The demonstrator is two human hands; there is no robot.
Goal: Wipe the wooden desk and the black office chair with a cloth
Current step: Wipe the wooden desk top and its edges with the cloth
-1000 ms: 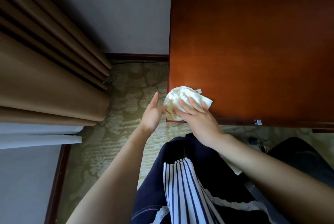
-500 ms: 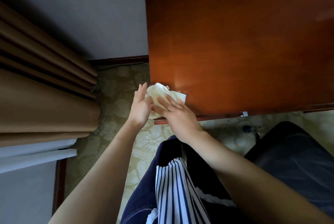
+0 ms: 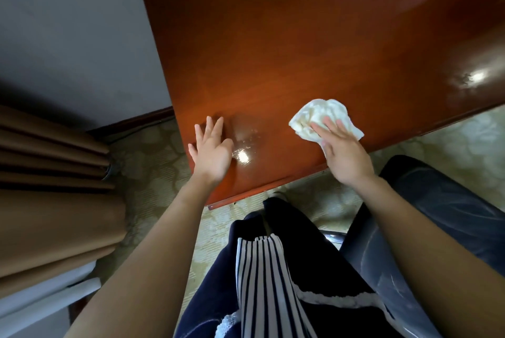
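A glossy reddish wooden desk (image 3: pixel 314 45) fills the upper middle and right of the head view. A crumpled white cloth (image 3: pixel 319 116) lies on it near the front edge. My right hand (image 3: pixel 343 150) presses flat on the cloth with straight fingers. My left hand (image 3: pixel 211 150) rests open on the desk's front left corner, fingers spread, beside a damp shiny patch. The black office chair (image 3: pixel 426 209) shows at the lower right, partly hidden by my right forearm.
Brown curtains (image 3: pixel 52 195) hang at the left, over a patterned beige carpet (image 3: pixel 153 163). A grey wall (image 3: pixel 73 29) with a dark skirting board runs behind the desk's left side. My dark skirt and striped top fill the bottom centre.
My right hand has slid the cloth rightward along the front of the desk. My left hand left the cloth and now lies flat on the desk corner. The view shifted and tilted.
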